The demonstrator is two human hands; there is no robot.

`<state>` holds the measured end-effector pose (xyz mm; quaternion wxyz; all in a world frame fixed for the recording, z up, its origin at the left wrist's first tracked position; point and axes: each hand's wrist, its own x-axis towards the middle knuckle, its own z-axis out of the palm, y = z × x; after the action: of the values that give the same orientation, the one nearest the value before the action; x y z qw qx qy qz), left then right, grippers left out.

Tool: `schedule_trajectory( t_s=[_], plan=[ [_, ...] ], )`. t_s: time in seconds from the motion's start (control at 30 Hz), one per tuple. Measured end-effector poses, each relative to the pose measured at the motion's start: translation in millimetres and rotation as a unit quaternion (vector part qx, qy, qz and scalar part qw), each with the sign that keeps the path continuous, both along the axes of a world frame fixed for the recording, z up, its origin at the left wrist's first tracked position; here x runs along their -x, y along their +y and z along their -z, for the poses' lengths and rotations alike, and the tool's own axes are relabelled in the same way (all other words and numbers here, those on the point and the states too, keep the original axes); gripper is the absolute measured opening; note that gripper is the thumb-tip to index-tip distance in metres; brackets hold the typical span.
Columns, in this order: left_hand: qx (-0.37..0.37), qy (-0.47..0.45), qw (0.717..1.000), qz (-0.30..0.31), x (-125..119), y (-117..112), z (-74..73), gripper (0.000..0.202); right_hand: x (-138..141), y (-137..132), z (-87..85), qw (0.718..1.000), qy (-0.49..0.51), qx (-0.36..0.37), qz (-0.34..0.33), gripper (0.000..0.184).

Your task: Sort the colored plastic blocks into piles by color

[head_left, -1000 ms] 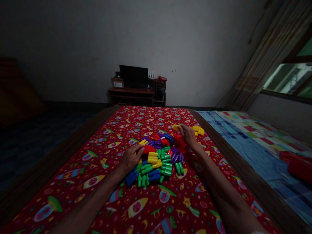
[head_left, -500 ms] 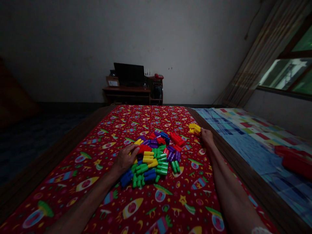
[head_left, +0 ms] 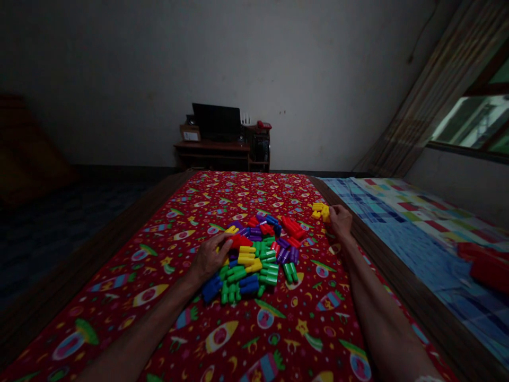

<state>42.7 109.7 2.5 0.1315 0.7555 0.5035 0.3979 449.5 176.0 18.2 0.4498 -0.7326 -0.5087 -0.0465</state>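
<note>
Mixed toy building blocks in red, yellow, green, blue and purple lie in a loose pile (head_left: pixel 249 261) on the red patterned cloth (head_left: pixel 254 191). At the pile's left side, my left hand (head_left: pixel 211 257) has its thumb and fingers closed on a red block (head_left: pixel 240 242). Further right, near the cloth's edge, my right hand (head_left: pixel 341 220) pinches a yellow block (head_left: pixel 325 214). Other yellow blocks (head_left: pixel 317 206) lie beside it, apart from the pile. The fingertips of both hands are partly hidden.
A dark wooden border (head_left: pixel 369 231) runs along the cloth's right side. Beyond it lies blue checked bedding (head_left: pixel 401 239) with a red item (head_left: pixel 489 265). A desk (head_left: pixel 214 148) with a monitor (head_left: pixel 218 121) stands against the far wall.
The view has swung slightly left. My right hand has shifted its grip, and the yellow block at its fingers has turned. My left hand stays at the red block.
</note>
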Motion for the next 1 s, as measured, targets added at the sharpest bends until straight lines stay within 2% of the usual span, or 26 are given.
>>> schedule_trajectory(
  t_s=[0.13, 0.23, 0.3, 0.33, 0.47, 0.63, 0.8, 0.9, 1.0],
  plan=[
    [-0.040, 0.002, 0.999, -0.003, 0.3, -0.6, -1.6, 0.037, 38.1, 1.0, -28.6, 0.994, 0.003, -0.039, -0.100, 0.034],
    [-0.066, -0.002, 0.995, -0.068, 4.5, 4.8, 2.2, 0.038, 78.2, -7.4, -44.3, 0.977, -0.003, -0.041, -0.208, 0.032],
    [-0.036, 0.001, 0.995, -0.093, 7.8, 9.9, 6.6, 0.043, 105.2, -17.9, -49.4, 0.957, -0.032, -0.027, -0.288, 0.031],
    [-0.010, 0.008, 0.996, -0.086, 9.0, 12.3, 8.7, 0.046, 117.6, -23.9, -50.2, 0.944, -0.054, -0.015, -0.324, 0.031],
    [0.065, 0.025, 0.997, -0.023, 9.6, 16.6, 12.2, 0.050, 153.6, -45.1, -46.0, 0.896, -0.158, 0.032, -0.414, 0.025],
    [0.082, -0.051, 0.995, -0.030, 4.9, 14.3, 10.7, 0.045, 168.9, -53.8, -36.3, 0.852, -0.219, 0.057, -0.472, 0.016],
    [0.069, -0.183, 0.980, -0.047, 0.9, 10.6, 10.1, 0.049, 173.9, -54.8, -32.0, 0.837, -0.193, 0.047, -0.510, 0.015],
    [0.068, -0.237, 0.969, -0.016, -0.4, 7.0, 6.4, 0.054, 178.3, -55.7, -28.3, 0.830, -0.167, 0.014, -0.531, 0.018],
    [0.081, -0.270, 0.959, 0.017, -0.1, 3.9, 1.5, 0.052, 183.0, -54.9, -20.6, 0.825, -0.159, -0.012, -0.542, 0.031]
  ],
)
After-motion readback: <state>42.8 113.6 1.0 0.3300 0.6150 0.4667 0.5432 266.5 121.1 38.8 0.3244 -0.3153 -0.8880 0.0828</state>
